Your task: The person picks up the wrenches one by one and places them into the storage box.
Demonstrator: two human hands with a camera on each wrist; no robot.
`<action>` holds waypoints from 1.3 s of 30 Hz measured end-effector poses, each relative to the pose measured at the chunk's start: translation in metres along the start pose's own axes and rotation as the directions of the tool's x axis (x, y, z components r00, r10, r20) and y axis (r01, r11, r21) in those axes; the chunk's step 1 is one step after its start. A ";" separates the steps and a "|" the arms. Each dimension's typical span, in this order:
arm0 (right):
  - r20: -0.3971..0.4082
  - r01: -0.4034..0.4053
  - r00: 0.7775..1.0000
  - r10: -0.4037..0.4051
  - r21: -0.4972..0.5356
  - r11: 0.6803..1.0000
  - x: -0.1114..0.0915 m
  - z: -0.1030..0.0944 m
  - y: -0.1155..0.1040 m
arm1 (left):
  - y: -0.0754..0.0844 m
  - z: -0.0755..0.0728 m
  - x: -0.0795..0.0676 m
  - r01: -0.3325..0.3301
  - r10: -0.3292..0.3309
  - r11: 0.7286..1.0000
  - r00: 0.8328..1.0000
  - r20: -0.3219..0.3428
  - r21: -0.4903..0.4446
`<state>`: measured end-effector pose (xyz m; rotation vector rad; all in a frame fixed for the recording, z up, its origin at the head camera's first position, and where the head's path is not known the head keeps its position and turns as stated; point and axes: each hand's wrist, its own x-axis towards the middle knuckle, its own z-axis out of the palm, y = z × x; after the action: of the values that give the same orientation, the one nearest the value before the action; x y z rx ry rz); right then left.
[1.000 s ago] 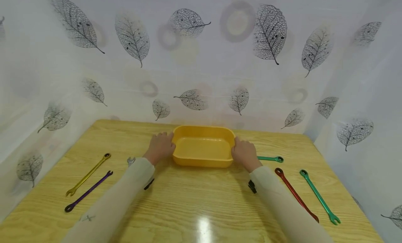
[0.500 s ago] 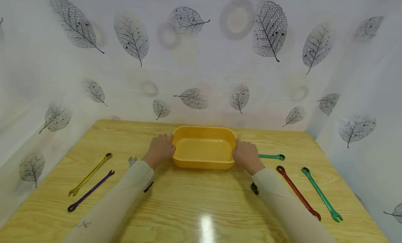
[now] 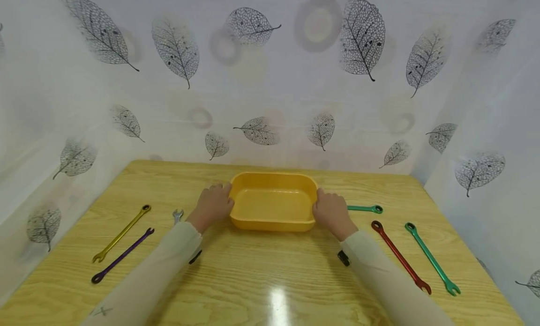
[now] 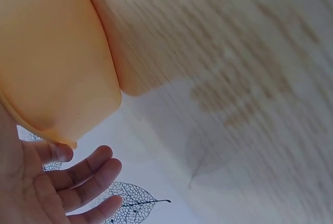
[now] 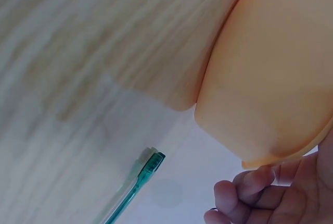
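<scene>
A yellow plastic basin [image 3: 272,226] rests on the wooden table [image 3: 270,279], near its far edge, and nothing lies inside it. My left hand [image 3: 212,204] grips the basin's left end at the rim. At the opposite end, my right hand [image 3: 334,214] grips the rim too. In the left wrist view, the index fingertip of the left hand [image 4: 67,187] is right at the rim, while the other fingers spread away below. The right wrist view shows the right hand [image 5: 281,187] with fingers curled under the rim. Both thumbs are mostly hidden.
Left of the basin lie a gold wrench [image 3: 122,233], a purple wrench [image 3: 123,255] and a silver wrench [image 3: 177,215] partly behind the sleeve. On the right are a red wrench [image 3: 401,257], a long green wrench [image 3: 432,258] and another green wrench [image 3: 364,208], partly covered by the right hand.
The basin has slid a little toward me, away from the table's far edge, with both hands keeping their grip on it. The wrenches lie as before; the head view has shifted slightly.
</scene>
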<state>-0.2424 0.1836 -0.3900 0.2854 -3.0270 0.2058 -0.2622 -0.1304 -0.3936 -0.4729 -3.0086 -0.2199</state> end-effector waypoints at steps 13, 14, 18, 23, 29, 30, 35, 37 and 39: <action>-0.044 0.016 0.999 -0.017 -0.025 1.000 -0.011 0.003 -0.003 | 0.004 0.000 -0.014 -0.025 0.025 1.000 0.998 -0.054 0.002; -0.045 0.016 0.999 -0.018 -0.028 0.999 -0.011 0.003 -0.003 | 0.004 -0.001 -0.015 -0.027 0.027 1.000 0.998 -0.061 0.003; -0.055 0.024 0.998 -0.026 -0.023 0.999 -0.014 0.002 -0.004 | 0.006 -0.001 -0.018 -0.027 0.028 1.000 0.997 -0.073 0.011; -0.039 0.019 0.999 -0.020 -0.027 0.999 -0.019 0.000 -0.006 | 0.006 0.000 -0.022 -0.022 0.023 1.000 0.998 -0.061 0.016; -0.042 0.018 0.999 -0.021 -0.055 0.998 -0.025 -0.001 -0.009 | 0.008 -0.002 -0.029 -0.016 0.016 1.000 0.999 -0.047 0.004; -0.043 0.019 0.999 -0.022 -0.059 0.998 -0.026 -0.001 -0.010 | 0.009 -0.002 -0.030 -0.016 0.017 1.000 0.999 -0.046 0.007; -0.074 0.043 0.996 -0.049 -0.090 0.995 -0.033 0.000 -0.010 | 0.011 -0.004 -0.036 -0.015 0.015 1.000 0.999 -0.047 0.014; -0.084 0.051 0.995 -0.059 -0.095 0.994 -0.035 0.000 -0.010 | 0.013 -0.004 -0.038 -0.011 0.012 1.000 0.999 -0.046 0.016; -0.095 0.057 0.993 -0.066 -0.089 0.994 -0.037 -0.001 -0.011 | 0.014 -0.004 -0.040 -0.008 0.009 1.000 0.999 -0.047 0.021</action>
<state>-0.2040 0.1800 -0.3918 0.3502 -2.9161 0.0817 -0.2195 -0.1301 -0.3921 -0.4720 -2.9597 -0.1957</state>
